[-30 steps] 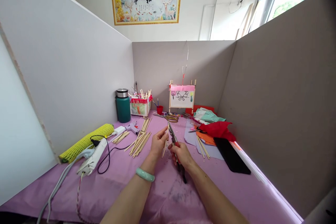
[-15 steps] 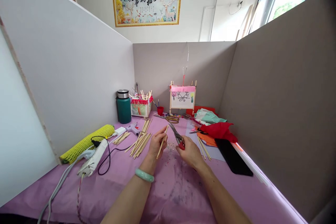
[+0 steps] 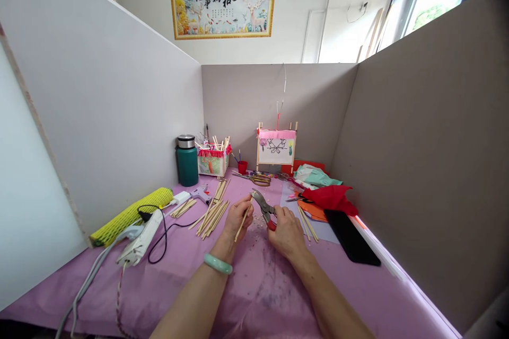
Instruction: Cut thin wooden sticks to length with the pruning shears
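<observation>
Stick [image 3: 242, 225] slim, pale, straight

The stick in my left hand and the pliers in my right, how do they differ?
The stick is pale and wooden-looking; the pliers have a grey metal head and red on the handle. The stick is straight and slim, while the pliers are broader and curved. The stick's upper end leans right; the pliers' head leans left. Both are held over the purple cloth.
</observation>
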Action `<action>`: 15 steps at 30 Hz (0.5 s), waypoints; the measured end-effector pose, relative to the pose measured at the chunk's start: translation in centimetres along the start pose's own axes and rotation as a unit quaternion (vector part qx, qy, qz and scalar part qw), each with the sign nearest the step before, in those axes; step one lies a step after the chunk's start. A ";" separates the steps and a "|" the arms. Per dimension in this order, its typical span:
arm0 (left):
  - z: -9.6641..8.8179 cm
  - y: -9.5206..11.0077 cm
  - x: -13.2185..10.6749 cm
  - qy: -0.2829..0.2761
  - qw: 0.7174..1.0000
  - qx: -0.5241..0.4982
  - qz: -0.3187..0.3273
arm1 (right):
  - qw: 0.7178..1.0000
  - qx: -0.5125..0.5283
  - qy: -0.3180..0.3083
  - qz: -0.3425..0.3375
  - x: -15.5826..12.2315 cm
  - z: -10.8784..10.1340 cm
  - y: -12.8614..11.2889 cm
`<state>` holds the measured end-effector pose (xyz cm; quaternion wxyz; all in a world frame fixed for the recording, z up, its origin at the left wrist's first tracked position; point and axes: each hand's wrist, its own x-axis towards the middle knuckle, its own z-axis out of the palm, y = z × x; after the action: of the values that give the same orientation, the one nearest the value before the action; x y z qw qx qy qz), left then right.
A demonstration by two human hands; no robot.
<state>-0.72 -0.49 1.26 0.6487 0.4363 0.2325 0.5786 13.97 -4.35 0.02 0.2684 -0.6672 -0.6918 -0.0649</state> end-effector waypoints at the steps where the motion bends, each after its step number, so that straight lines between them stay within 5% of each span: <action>1: 0.0 0.0 0.0 0.003 1.000 0.002 0.001 | 1.000 0.002 -0.004 0.001 0.0 0.0 0.0; 15: 0.2 -0.1 0.1 0.042 0.999 0.016 0.003 | 0.999 0.013 -0.028 0.040 0.1 0.1 0.1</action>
<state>-0.51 -0.42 1.26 0.6292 0.4224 0.2676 0.5951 14.05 -4.15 -0.07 0.2596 -0.6923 -0.6728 -0.0264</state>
